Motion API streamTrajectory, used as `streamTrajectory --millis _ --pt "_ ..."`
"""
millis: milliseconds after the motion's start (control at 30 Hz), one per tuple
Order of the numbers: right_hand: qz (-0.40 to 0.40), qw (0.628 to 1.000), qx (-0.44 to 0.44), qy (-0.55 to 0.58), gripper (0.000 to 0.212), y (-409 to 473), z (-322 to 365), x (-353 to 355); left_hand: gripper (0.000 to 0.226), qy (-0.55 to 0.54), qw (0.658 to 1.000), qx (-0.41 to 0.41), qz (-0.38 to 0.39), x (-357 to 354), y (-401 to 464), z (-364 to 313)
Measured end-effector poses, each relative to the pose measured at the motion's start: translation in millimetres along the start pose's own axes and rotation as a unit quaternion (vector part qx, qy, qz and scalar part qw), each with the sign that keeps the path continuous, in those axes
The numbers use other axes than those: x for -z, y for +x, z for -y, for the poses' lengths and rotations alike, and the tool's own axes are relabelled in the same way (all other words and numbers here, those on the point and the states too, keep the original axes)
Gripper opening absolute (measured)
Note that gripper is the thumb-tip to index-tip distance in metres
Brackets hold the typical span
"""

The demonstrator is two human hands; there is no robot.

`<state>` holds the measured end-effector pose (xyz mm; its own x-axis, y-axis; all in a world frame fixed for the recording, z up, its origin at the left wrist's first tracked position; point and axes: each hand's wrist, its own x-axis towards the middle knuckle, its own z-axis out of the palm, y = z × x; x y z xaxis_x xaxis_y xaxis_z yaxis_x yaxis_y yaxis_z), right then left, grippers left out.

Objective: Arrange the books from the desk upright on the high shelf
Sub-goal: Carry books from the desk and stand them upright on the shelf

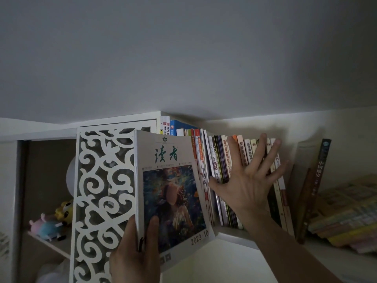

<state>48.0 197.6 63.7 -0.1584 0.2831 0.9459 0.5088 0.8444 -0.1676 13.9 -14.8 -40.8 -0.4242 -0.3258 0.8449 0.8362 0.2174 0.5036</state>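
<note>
My left hand (135, 254) grips the lower spine corner of a grey magazine (171, 190) with a colourful cover painting and "2023 10" printed at the bottom. The magazine stands upright in front of the left end of a row of upright books (220, 166) on the high white shelf (234, 234). My right hand (251, 180) is spread flat, fingers apart, pressing against the spines in the middle of that row. The books right of my hand lean to the left.
A white carved lattice panel (102, 197) stands left of the magazine. Behind it, a cubby holds plush toys (51, 223). A dark book (318, 180) leans at the right, beside a flat stack of books (350, 215). The ceiling is close above.
</note>
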Motion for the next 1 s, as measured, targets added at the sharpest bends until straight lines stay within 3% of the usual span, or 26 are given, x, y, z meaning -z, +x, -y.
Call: streamTrajectory --millis 333,633,867,1000 --pt "-0.031 0.999 -0.039 -0.016 0.124 2 -33 11 0.071 -0.037 0.995 -0.015 0.087 20 1 -8" --pt "-0.051 0.998 -0.036 -0.009 0.114 1 -40 13 0.019 0.000 0.995 -0.059 0.081 -29 20 -36" --pt "-0.053 0.998 -0.035 -0.006 0.114 -1 -41 12 0.021 0.077 0.974 -0.114 0.178 -44 57 -35" --pt "-0.046 0.998 -0.033 -0.003 0.115 0 -41 12 0.016 0.092 0.972 -0.091 0.199 -76 50 -53"
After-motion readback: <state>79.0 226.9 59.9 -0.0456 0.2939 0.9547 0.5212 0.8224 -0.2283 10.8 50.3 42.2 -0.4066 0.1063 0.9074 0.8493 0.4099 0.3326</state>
